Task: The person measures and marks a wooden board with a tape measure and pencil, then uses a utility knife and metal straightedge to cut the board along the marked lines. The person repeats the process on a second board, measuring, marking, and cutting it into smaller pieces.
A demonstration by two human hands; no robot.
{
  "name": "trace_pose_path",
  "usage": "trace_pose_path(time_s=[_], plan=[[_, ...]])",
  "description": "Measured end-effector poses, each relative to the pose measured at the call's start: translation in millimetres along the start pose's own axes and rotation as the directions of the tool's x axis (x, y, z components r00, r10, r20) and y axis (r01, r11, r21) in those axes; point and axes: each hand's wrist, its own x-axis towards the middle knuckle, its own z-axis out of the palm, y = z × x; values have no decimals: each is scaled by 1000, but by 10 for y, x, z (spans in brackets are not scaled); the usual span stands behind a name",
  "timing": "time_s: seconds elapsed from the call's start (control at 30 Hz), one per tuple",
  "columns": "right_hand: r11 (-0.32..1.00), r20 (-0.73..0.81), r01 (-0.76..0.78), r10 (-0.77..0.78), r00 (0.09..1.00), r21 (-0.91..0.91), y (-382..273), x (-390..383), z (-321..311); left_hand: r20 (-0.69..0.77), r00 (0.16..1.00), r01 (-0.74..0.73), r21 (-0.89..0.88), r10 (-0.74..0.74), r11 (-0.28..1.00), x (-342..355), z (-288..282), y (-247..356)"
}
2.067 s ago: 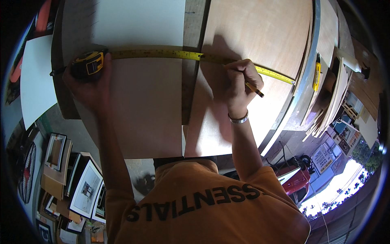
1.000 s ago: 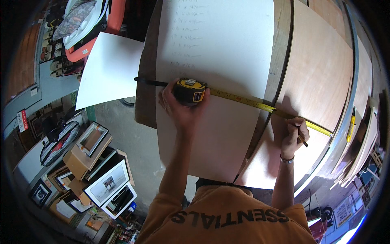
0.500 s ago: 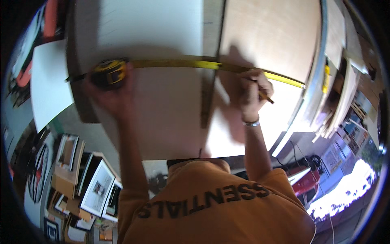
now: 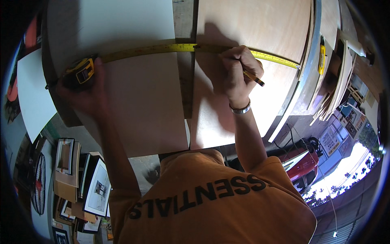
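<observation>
The left hand [image 4: 87, 96] grips a tape measure [image 4: 82, 74] at upper left of the frame. Its yellow blade [image 4: 185, 48] runs rightward beneath the right hand [image 4: 242, 77], which clasps a pencil [image 4: 254, 78] right of centre.

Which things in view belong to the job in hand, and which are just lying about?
In use:
- black-and-yellow tape measure, in the left hand
- slim yellow-and-black pencil, in the right hand
- flat light-brown wooden sheet and white rectangular board, both under the tape

Apparently lying about:
- slim yellow cutter
- rectangular picture frames
- thin tan wooden strips
</observation>
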Motion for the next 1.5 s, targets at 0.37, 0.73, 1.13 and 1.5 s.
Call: trace_pose_path(time_s=[0.37, 0.73, 1.13, 1.5], plan=[[999, 18, -35, 35, 999, -28, -17, -9, -7, 45, 999, 11, 106, -15, 994, 24, -42, -24], [1000, 9, 6, -5, 1000, -26, -25, 12, 7, 16, 998, 56, -75, -55, 996, 26, -14, -82], [1000, 46, -16, 15, 999, 16, 11, -11, -4, -22, 999, -25, 116, 27, 993, 51, -19, -107], [867, -215, -85, 216, 953, 491, -160, -554, -552, 10, 998, -59, 150, 58, 987, -47, -125, 15]])
